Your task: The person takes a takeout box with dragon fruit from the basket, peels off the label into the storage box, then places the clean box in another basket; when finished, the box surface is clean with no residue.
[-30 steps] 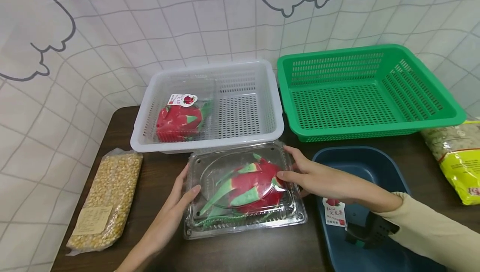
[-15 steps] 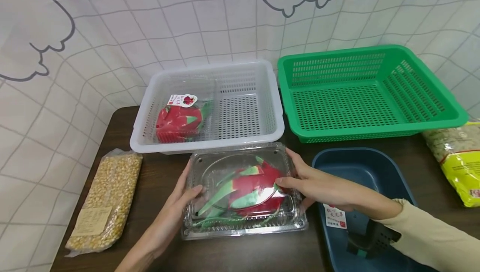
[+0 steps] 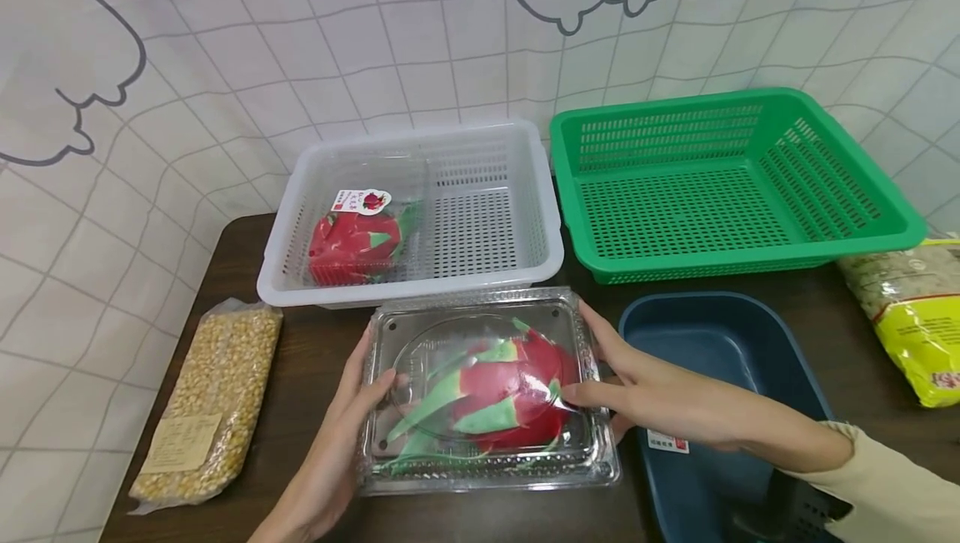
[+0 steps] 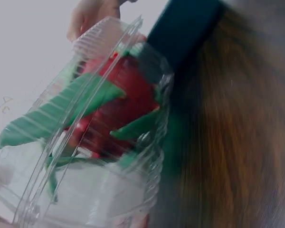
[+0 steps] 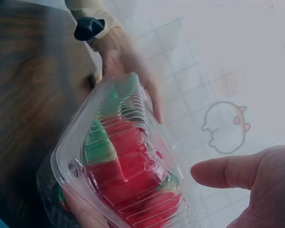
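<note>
A clear plastic clamshell box (image 3: 416, 343) holds a red dragon fruit (image 3: 517, 389) with green-tipped scales, its lid down over the fruit. My left hand (image 3: 341, 426) grips the box's left side, thumb on the lid. On the opposite side my right hand (image 3: 637, 389) holds it, thumb over the lid and fingers around the edge. In the right wrist view the right thumb (image 5: 228, 172) stands out over the lid, while fingers (image 5: 85, 209) show at the underside. The left wrist view has the box side (image 4: 109, 118) close up, blurred.
Behind the box stands a white basket (image 3: 480, 231) with another packed dragon fruit (image 3: 356, 243). A green basket (image 3: 690, 264) is at the back right. A blue basin (image 3: 697, 310) with a sticker (image 3: 667, 441) lies under my right forearm. Corn kernels (image 3: 217, 393) fill a bag at left; a yellow bag (image 3: 926, 335) is far right.
The box has come slightly toward me and looks a little larger, with both hands still holding it. My right forearm has shifted right and covers more of the basin's sticker.
</note>
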Action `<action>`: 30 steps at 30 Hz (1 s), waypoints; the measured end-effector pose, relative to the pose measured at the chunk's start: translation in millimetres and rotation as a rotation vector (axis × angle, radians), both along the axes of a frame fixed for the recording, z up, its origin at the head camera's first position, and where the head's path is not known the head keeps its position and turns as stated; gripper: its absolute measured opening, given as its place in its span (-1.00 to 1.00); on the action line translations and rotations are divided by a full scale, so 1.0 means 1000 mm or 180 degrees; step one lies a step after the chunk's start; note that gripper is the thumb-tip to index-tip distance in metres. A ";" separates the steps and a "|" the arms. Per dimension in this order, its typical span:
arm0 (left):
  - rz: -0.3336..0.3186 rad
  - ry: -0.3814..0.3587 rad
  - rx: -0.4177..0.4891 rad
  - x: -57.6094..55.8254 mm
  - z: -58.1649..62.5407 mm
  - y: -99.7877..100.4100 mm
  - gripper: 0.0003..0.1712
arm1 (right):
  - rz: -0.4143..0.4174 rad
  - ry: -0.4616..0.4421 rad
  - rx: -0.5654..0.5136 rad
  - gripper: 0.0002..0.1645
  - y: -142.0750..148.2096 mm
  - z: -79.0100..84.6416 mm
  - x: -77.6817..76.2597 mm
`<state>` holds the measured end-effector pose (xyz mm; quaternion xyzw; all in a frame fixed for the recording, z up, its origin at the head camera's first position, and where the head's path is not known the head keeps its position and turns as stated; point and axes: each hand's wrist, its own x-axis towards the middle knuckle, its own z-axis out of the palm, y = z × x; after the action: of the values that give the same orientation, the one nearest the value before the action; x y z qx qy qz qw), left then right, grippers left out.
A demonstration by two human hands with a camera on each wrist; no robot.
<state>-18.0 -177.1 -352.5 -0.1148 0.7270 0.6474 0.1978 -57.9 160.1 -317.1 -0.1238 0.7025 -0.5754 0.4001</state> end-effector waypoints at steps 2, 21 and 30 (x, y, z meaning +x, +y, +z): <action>0.0059 0.0068 0.0067 0.004 0.001 0.002 -0.18 | -0.0027 -0.0013 0.0059 0.31 0.001 0.004 0.001; 0.0244 0.0627 0.0787 0.009 0.021 0.011 -0.27 | -0.0208 0.1217 0.0326 0.08 0.020 0.021 -0.015; 0.0048 0.0868 0.0569 0.002 0.030 0.014 -0.26 | -0.0106 0.1512 0.0021 -0.27 0.036 0.031 -0.035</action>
<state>-15.6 -162.6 -322.1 -0.0133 0.6858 0.7205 0.1018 -93.4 195.8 -286.3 -0.2428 0.7807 -0.5344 0.2143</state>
